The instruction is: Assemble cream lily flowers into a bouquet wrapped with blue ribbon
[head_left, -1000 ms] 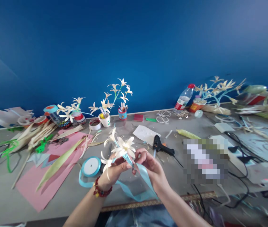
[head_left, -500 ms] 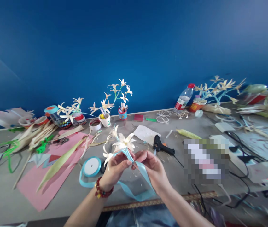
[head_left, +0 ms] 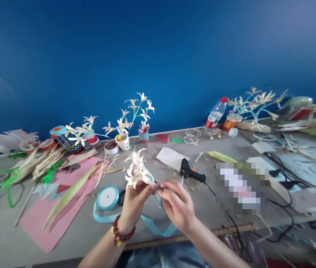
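Observation:
My left hand (head_left: 139,196), with a red beaded bracelet at the wrist, is closed on the blue-wrapped stem of a spray of cream artificial flowers (head_left: 138,172). The blossoms lean up and left above my fingers. Close against it, my right hand (head_left: 178,203) pinches the light blue ribbon (head_left: 158,231) at the stem; the pinch point is partly hidden by the fingers. From there the ribbon loops down over the table and back left to its spool (head_left: 107,197), which lies flat.
Right of my hands lies a black glue gun (head_left: 192,172) with its cord. Pink paper (head_left: 39,227) and dried husks (head_left: 68,197) cover the left. Along the wall stand potted flower sprays (head_left: 122,141), a plastic bottle (head_left: 215,116) and cups. A power strip with cables is at right.
The flower spray has turned, its blossoms tipping leftward. My right hand has curled its fingers closer to the stem, and the ribbon beside it now shows less.

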